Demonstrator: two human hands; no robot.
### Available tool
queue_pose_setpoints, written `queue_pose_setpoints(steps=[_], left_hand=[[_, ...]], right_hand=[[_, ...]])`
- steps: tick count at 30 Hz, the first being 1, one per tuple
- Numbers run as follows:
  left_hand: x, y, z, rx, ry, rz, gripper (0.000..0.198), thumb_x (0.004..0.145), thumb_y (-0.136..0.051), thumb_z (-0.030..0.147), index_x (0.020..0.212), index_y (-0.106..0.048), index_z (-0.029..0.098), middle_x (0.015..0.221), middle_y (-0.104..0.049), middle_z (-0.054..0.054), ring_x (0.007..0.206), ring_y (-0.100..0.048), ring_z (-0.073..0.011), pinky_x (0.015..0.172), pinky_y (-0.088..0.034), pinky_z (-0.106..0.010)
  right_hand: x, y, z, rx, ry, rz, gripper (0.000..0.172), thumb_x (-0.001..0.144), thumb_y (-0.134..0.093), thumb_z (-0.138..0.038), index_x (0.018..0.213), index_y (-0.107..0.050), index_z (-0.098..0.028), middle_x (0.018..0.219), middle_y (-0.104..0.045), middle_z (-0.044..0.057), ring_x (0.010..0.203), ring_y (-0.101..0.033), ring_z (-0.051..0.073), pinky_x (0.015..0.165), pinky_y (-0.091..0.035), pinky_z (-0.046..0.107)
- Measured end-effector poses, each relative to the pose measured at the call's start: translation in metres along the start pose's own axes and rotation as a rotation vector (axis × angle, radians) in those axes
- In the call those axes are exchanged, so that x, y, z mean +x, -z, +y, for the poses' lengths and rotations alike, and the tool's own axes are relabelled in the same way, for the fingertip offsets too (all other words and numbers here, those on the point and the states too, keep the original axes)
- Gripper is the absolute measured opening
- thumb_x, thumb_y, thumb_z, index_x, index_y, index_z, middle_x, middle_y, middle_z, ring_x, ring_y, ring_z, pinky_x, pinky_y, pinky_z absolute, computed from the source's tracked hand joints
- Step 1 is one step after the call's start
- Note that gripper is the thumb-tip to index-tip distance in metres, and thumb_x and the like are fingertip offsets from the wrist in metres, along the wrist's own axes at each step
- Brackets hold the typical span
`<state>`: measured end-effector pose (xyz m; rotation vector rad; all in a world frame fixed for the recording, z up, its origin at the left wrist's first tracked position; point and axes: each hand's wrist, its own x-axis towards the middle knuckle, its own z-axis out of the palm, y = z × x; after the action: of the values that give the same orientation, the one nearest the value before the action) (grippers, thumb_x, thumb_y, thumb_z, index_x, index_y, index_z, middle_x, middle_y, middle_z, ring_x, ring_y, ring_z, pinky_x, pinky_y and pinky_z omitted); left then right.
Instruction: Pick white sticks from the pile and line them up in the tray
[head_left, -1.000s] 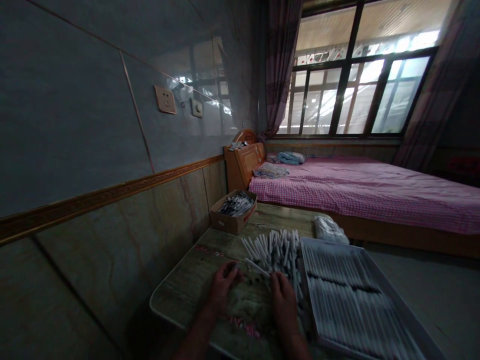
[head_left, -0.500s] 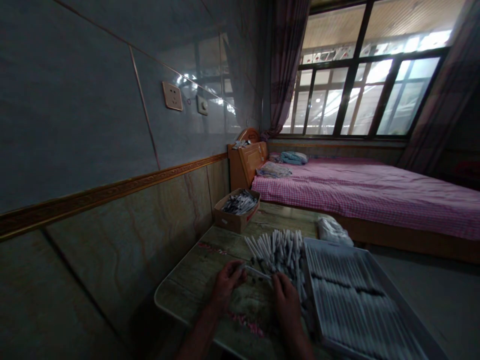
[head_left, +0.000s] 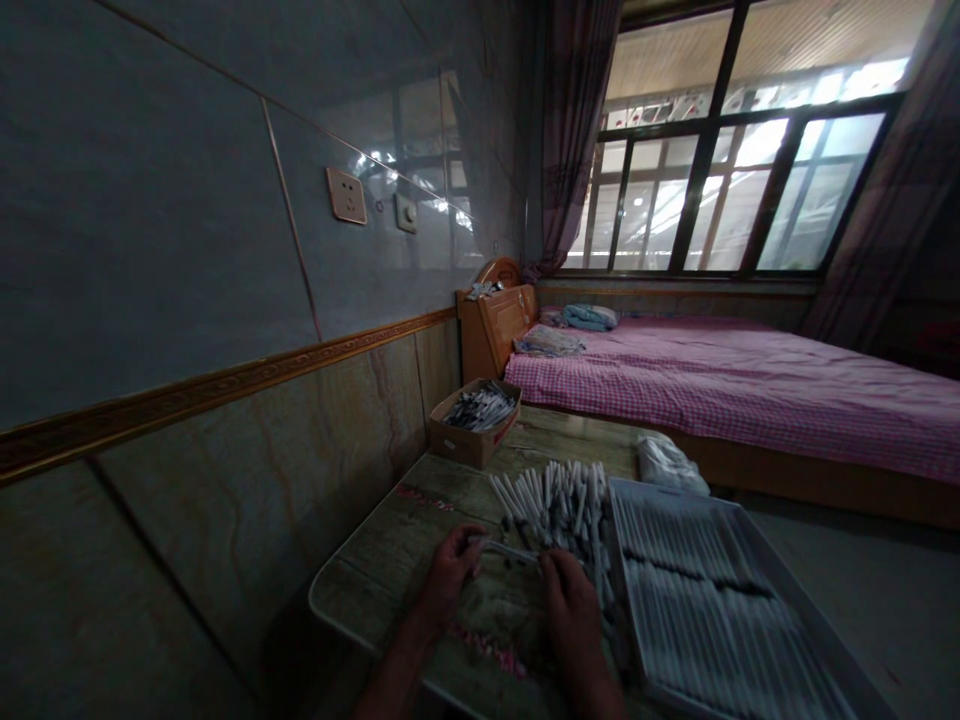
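Between my two hands, low above the table, is a thin white pen (head_left: pixel 511 550). My left hand (head_left: pixel 450 575) pinches its left end. The fingers of my right hand (head_left: pixel 571 595) are closed on the other end. Just beyond them lies a loose pile of white pens (head_left: pixel 559 500) with dark ends, fanned toward the far side. Small dark pieces (head_left: pixel 510 563), too small to make out, lie on the table beneath the held pen. To the right of my right hand is a shallow tray (head_left: pixel 628 610) with rows of pens laid side by side.
A cardboard box (head_left: pixel 469 445) full of pens stands at the table's far left, near the wall. A white plastic bag (head_left: pixel 670 463) lies behind the tray. The table (head_left: pixel 375 570) has a pale rounded edge. A bed (head_left: pixel 712 390) stands beyond it.
Both hands stay almost in place with the pen between them. The pen's left end has shifted slightly left and down with my left fingers. Pile, box and tray look the same.
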<state>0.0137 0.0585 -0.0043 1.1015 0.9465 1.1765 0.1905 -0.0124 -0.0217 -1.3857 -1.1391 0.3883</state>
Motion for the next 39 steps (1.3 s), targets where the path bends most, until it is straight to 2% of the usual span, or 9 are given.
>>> queue_pose_setpoints(steps=[4,10,15,23,30,33,36,39], left_hand=[[-0.002,0.000,-0.001,-0.002,0.002,-0.020,0.045,0.064,-0.077,0.054,0.087,-0.065,0.018,0.056,-0.045,0.009,0.046,-0.038,-0.0062,0.046,-0.030,-0.020],[-0.003,-0.001,-0.004,-0.020,-0.003,0.029,0.053,0.068,-0.067,0.068,0.084,-0.064,0.018,0.056,-0.044,0.008,0.047,-0.039,-0.0074,0.046,-0.031,-0.019],[-0.002,-0.002,-0.004,-0.002,0.000,0.060,0.050,0.068,-0.067,0.067,0.082,-0.062,0.019,0.057,-0.044,0.007,0.048,-0.041,-0.0085,0.046,-0.033,-0.020],[-0.007,-0.004,-0.001,0.154,-0.053,0.036,0.035,0.077,-0.059,0.055,0.080,-0.061,0.021,0.057,-0.046,0.005,0.051,-0.044,-0.0113,0.048,-0.034,-0.023],[-0.008,-0.008,0.001,0.189,-0.071,0.083,0.035,0.072,-0.063,0.056,0.078,-0.061,0.022,0.055,-0.047,0.005,0.049,-0.044,-0.0127,0.047,-0.035,-0.023],[-0.006,-0.005,0.002,0.153,-0.075,0.122,0.038,0.068,-0.066,0.057,0.083,-0.064,0.022,0.056,-0.051,0.004,0.050,-0.047,-0.0140,0.048,-0.038,-0.024],[-0.005,-0.002,0.003,0.082,-0.089,0.150,0.044,0.067,-0.069,0.060,0.086,-0.065,0.020,0.053,-0.050,0.006,0.048,-0.046,-0.0127,0.047,-0.036,-0.023],[-0.007,0.001,0.004,0.018,-0.086,0.163,0.050,0.066,-0.070,0.064,0.087,-0.066,0.019,0.051,-0.049,0.006,0.046,-0.044,-0.0117,0.045,-0.036,-0.022]], right_hand=[[-0.001,0.000,-0.003,-0.030,0.026,-0.020,0.029,0.089,-0.051,-0.046,0.082,-0.069,-0.024,0.079,-0.069,0.002,0.074,-0.063,0.019,0.069,-0.047,0.029],[-0.004,-0.003,-0.012,-0.083,0.082,-0.123,0.025,0.091,-0.048,-0.040,0.085,-0.067,-0.026,0.083,-0.069,0.001,0.078,-0.064,0.019,0.072,-0.045,0.029],[-0.007,-0.006,-0.010,-0.159,0.083,-0.165,0.021,0.089,-0.051,-0.038,0.086,-0.070,-0.029,0.080,-0.071,0.001,0.070,-0.065,0.019,0.064,-0.042,0.027],[-0.008,-0.010,0.001,-0.206,0.062,-0.120,0.031,0.091,-0.048,-0.043,0.073,-0.068,-0.027,0.069,-0.070,0.002,0.060,-0.062,0.019,0.059,-0.036,0.027],[-0.007,-0.009,-0.002,-0.197,0.040,-0.122,0.035,0.093,-0.046,-0.042,0.069,-0.064,-0.027,0.065,-0.067,0.002,0.059,-0.061,0.020,0.058,-0.036,0.027],[-0.007,-0.006,-0.011,-0.162,0.089,-0.142,0.028,0.095,-0.046,-0.036,0.082,-0.069,-0.028,0.076,-0.072,0.001,0.070,-0.067,0.020,0.064,-0.041,0.026],[-0.007,-0.005,-0.022,-0.180,0.222,-0.145,0.023,0.094,-0.049,-0.026,0.099,-0.070,-0.029,0.089,-0.074,0.000,0.080,-0.069,0.019,0.070,-0.044,0.025],[-0.006,-0.003,-0.037,-0.364,0.325,-0.184,0.022,0.090,-0.052,-0.018,0.090,-0.071,-0.028,0.083,-0.072,0.000,0.076,-0.067,0.017,0.066,-0.043,0.023]])
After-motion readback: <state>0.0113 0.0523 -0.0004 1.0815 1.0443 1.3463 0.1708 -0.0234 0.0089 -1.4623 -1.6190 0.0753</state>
